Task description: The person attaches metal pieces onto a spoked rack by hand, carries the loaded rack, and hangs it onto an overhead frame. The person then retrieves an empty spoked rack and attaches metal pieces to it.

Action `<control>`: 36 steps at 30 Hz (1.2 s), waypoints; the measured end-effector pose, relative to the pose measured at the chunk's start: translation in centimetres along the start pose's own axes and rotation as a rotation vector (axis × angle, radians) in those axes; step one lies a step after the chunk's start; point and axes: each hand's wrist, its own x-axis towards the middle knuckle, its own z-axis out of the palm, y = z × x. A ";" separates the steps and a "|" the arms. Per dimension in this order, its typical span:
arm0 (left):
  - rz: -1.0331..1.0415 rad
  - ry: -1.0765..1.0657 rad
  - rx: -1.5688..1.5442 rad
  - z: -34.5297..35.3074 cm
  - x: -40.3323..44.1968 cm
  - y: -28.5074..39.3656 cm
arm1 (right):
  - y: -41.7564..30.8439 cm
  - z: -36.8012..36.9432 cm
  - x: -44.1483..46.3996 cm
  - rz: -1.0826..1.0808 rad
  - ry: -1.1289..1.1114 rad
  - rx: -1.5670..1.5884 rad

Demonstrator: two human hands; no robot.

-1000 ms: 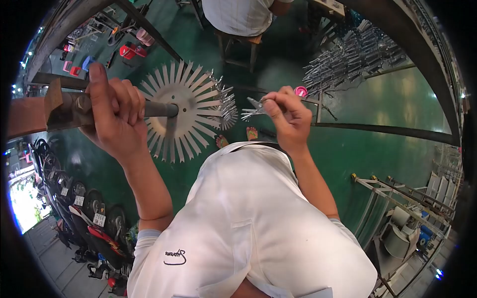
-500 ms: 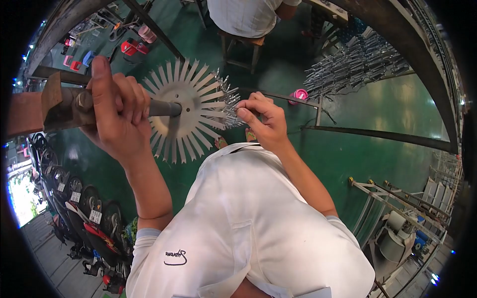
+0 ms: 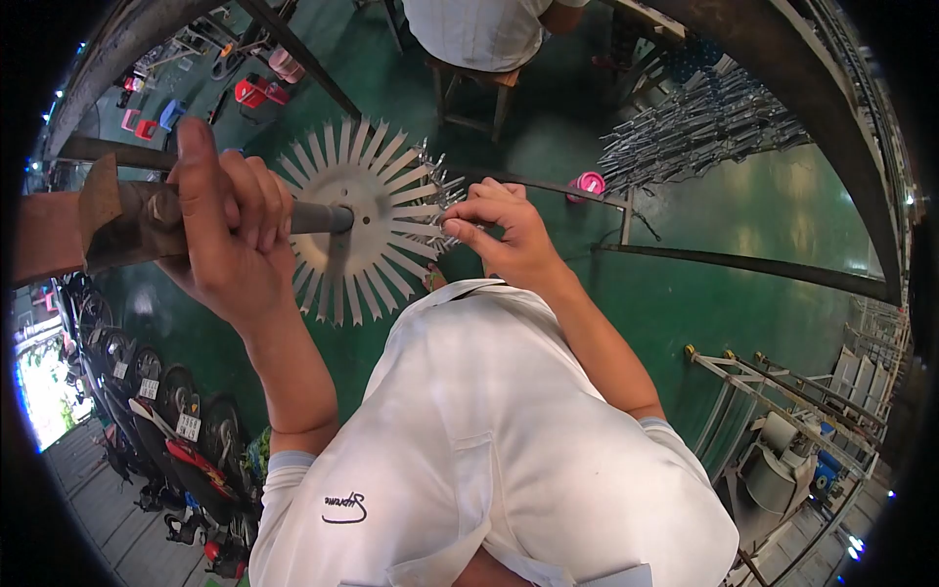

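Observation:
A flat metal wheel (image 3: 337,201) with many notched blades round its rim stands in front of me on a grey shaft (image 3: 321,218). My left hand (image 3: 235,220) is closed in front of the shaft, thumb pointing up, beside a bolted bracket (image 3: 137,210). What its curled fingers hold is hidden. At the wheel's right edge my right hand (image 3: 499,225) pinches thumb and forefinger together by the blade tips. Anything between those fingertips is too small to make out. Behind the wheel, a bunch of shiny thin metal pieces (image 3: 440,181) is partly covered by the blades and my right hand.
Ahead, a person in a light shirt (image 3: 474,34) sits on a wooden stool (image 3: 469,78). Rows of metal pieces (image 3: 704,127) lie at the upper right, near a pink container (image 3: 589,184). Frame bars (image 3: 753,264) cross the right side. Motorbikes (image 3: 186,430) stand lower left.
My right hand has moved left, closer to the wheel's blade tips, still pinched. My left hand stays closed by the shaft. The whole view has shifted slightly.

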 end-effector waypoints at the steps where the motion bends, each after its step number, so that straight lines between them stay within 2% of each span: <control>1: 0.003 0.004 -0.003 0.0 0.0 -0.1 | -0.1 0.1 0.1 -0.022 0.010 -0.034; 10: -0.016 0.047 0.022 -0.1 -0.1 -0.1 | -0.1 -1.8 0.5 0.024 0.051 0.065; 13: -0.030 0.050 0.009 0.0 -0.1 0.1 | -1.2 -2.8 0.5 0.147 0.164 0.144; 14: -0.095 0.138 -0.065 -0.5 -0.1 0.1 | -0.9 -3.6 0.6 0.081 0.191 0.075; 17: -0.195 0.243 -0.270 -2.0 0.1 -1.0 | -1.4 -7.4 1.0 0.008 0.571 -0.058; 20: -0.036 0.060 -0.155 -3.0 0.7 -1.9 | -0.9 -14.1 1.8 -0.268 1.178 -0.403; 22: -0.013 0.078 -0.133 -1.8 0.4 -1.1 | -2.0 -19.2 1.6 -0.458 1.500 -0.705; 24: 0.005 0.092 -0.098 -1.2 0.4 -1.1 | -4.3 -24.1 2.1 -0.550 1.566 -0.970; 26: -0.002 0.083 -0.103 -0.5 0.3 -1.3 | -5.7 -26.7 2.6 -0.461 1.524 -1.030; 28: -0.007 0.080 -0.097 0.0 0.2 -1.6 | -5.9 -28.9 3.7 -0.338 1.561 -0.994; 36: -0.004 0.098 -0.090 -0.8 0.3 -1.4 | -6.9 -30.6 4.6 -0.267 1.567 -1.092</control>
